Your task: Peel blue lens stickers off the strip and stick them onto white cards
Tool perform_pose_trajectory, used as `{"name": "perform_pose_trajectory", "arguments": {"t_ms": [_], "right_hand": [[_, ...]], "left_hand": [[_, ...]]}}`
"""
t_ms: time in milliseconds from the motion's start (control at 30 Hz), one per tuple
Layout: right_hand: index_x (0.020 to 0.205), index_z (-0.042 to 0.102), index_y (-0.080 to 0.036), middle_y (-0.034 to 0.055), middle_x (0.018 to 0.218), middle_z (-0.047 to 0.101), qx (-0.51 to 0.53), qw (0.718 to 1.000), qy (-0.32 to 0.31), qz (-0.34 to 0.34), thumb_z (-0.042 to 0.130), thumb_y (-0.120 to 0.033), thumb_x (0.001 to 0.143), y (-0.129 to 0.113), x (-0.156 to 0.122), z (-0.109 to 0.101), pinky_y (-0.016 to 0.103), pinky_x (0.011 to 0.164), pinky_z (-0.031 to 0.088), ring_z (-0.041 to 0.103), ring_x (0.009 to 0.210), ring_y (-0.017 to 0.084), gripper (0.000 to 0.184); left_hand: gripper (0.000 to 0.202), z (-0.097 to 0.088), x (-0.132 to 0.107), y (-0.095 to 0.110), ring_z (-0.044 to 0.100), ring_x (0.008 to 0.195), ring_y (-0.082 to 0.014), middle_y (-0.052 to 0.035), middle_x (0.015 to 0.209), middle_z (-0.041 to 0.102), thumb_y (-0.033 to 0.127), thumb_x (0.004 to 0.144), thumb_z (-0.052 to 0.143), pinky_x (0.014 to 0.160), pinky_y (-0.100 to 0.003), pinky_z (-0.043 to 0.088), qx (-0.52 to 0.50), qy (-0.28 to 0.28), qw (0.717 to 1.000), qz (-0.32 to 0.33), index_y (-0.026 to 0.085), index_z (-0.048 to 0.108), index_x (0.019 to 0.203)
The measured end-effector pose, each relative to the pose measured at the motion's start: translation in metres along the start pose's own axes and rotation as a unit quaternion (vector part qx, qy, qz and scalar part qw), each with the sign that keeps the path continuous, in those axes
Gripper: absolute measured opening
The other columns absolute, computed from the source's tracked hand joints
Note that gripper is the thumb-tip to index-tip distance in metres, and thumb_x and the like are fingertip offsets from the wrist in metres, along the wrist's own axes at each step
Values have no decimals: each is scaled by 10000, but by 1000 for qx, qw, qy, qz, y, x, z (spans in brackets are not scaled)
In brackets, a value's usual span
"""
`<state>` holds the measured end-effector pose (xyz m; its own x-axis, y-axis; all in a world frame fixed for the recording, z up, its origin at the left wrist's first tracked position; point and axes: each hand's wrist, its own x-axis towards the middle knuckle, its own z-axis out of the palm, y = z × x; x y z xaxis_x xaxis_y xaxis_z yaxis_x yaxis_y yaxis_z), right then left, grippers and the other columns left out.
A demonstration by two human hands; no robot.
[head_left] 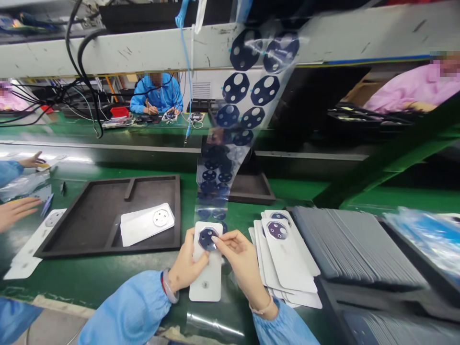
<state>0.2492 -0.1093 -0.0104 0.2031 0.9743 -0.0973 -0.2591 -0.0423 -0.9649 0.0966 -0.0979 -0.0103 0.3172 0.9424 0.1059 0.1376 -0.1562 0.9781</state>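
My left hand grips a white phone back cover by its left edge, thumb across its face. My right hand pinches a dark round camera-lens sticker onto the cover's top. A long clear strip of the same dark round stickers hangs from above down to the cover. Both sleeves are light blue.
A black foam tray to the left holds one white cover. A fanned pile of white covers lies to the right, beside stacked grey sheets. A neighbour's hands work at far left. Other people sit beyond the green conveyor.
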Motion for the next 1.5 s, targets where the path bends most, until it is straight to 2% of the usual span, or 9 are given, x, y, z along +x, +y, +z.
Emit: {"name": "perform_pose_trajectory", "arguments": {"t_ms": [800, 933, 1033, 1167, 1267, 1333, 1367, 1433, 1500], "right_hand": [[762, 624, -190, 2, 686, 651, -28, 999, 21, -17, 832, -403, 688, 0, -4, 1, 256, 590, 514, 627, 635, 141, 307], [764, 623, -190, 8, 693, 650, -42, 999, 26, -22, 828, -415, 689, -1, -5, 2, 264, 588, 514, 626, 639, 148, 314], [766, 618, -194, 12, 710, 651, -56, 998, 28, -29, 814, -419, 705, -2, -6, 4, 269, 603, 515, 627, 657, 154, 305], [794, 616, -207, 14, 731, 630, -134, 987, 21, -92, 747, -400, 777, -1, -8, 6, 289, 608, 516, 603, 643, 156, 234], [861, 616, -214, 56, 875, 611, -257, 944, 37, -205, 729, -350, 787, 1, -8, 5, 327, 642, 518, 586, 714, 180, 192], [975, 594, -210, 105, 1052, 580, -303, 914, 68, -262, 750, -339, 756, 3, -7, 5, 353, 671, 520, 575, 792, 202, 299], [1057, 566, -206, 127, 1137, 552, -306, 908, 84, -272, 761, -342, 741, 4, -6, 5, 363, 686, 521, 572, 820, 208, 396], [1200, 485, -203, 147, 1231, 517, -280, 922, 91, -252, 765, -350, 736, 5, -5, 5, 373, 731, 525, 581, 866, 210, 562], [1231, 466, -210, 124, 1198, 562, -223, 956, 48, -186, 737, -361, 768, 5, -5, 5, 363, 773, 527, 607, 907, 211, 556]], "left_hand": [[460, -1, 1, 1, 591, 1045, -254, -82, 1167, 590, 211, 796, 632, 938, -384, 449, -12, 2, 1000, -2, 203, 449, 1218], [496, -2, 0, 1, 576, 1073, -266, -89, 1188, 584, 244, 784, 662, 959, -390, 436, -31, -2, 999, 11, 198, 453, 1232], [424, -2, -1, 0, 574, 1071, -269, -94, 1188, 590, 317, 847, 620, 944, -386, 439, -44, 5, 999, 5, 192, 473, 1225], [289, 1, -2, 0, 605, 1013, -244, -80, 1128, 629, 385, 941, 497, 890, -358, 455, -47, 43, 997, -36, 202, 503, 1164], [282, 2, -1, -1, 627, 968, -232, -62, 1061, 657, 403, 925, 532, 866, -345, 458, -54, 71, 995, -48, 209, 511, 1128], [277, 2, 0, -1, 636, 935, -223, -52, 1019, 663, 403, 911, 553, 849, -342, 466, -57, 82, 993, -56, 213, 509, 1108], [273, 2, 0, -1, 638, 922, -217, -49, 1009, 662, 396, 911, 554, 841, -341, 471, -53, 82, 994, -58, 214, 501, 1107], [278, 2, -1, -1, 637, 920, -210, -51, 1022, 651, 375, 908, 556, 826, -340, 484, -38, 72, 995, -52, 218, 476, 1123], [306, 4, -2, -2, 634, 933, -208, -58, 1052, 639, 352, 892, 581, 815, -337, 493, -23, 49, 998, -43, 218, 457, 1137]]}}
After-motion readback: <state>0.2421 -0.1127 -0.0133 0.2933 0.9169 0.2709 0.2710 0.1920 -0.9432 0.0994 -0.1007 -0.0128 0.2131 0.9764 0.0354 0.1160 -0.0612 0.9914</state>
